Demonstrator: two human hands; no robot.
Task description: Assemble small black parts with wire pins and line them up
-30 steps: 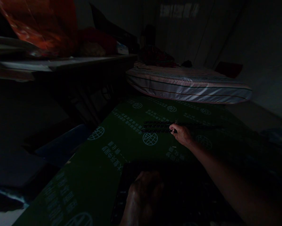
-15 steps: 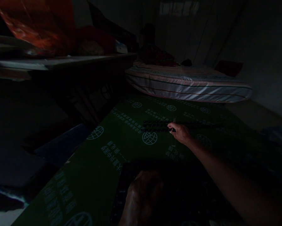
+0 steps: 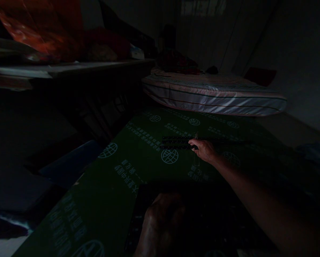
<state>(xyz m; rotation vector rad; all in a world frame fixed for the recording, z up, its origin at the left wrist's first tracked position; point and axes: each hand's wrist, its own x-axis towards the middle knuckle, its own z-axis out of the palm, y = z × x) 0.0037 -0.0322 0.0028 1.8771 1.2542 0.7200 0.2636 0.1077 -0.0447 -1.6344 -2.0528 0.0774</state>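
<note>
My right hand (image 3: pixel 204 150) reaches forward over the green board, its thumb and fingers pinched together at several thin black strips (image 3: pixel 174 142) with tiny pale dots. The strips lie side by side across the board, and my hand covers part of them. A clear, flat plastic piece (image 3: pixel 197 161) shows under this hand, mostly as a faint outline. My left hand (image 3: pixel 158 217) rests on a dark panel (image 3: pixel 138 217), which looks like a keyboard, close to me. Its fingers bend down into deep shadow, so their grip is hidden.
The green board (image 3: pixel 95 192) carries pale globe prints and lettering. A striped mattress (image 3: pixel 216 98) lies at its far end. To the left stands a table (image 3: pixel 95 68) with an orange bag (image 3: pixel 47 32) on it. A dark blue object (image 3: pixel 71 162) sits beside the board's left edge.
My right hand has slid very slightly left along the strips, still pinched. My left hand stays on the dark panel with barely any movement.
</note>
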